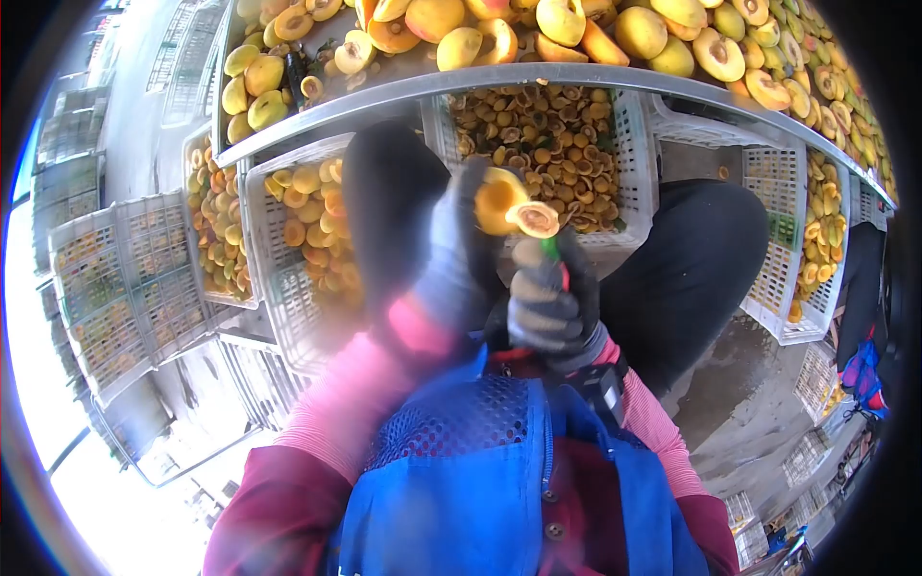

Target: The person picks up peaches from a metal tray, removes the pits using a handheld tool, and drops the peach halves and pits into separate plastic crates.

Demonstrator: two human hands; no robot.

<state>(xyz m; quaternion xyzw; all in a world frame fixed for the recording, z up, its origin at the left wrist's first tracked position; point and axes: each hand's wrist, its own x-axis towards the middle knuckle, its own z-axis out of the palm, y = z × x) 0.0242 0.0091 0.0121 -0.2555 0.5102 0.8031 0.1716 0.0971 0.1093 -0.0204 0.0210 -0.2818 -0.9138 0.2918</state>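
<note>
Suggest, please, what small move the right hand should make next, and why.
Probably drop the pit into the middle crate: the fruit in the left hand looks hollowed, the pit appears to sit on the tool, and similar pits lie there.

Plastic crates (130, 278) stand at the left. A dark patch (730, 370) marks the floor (764, 432). Another person's leg (861, 278) shows at right.
</note>
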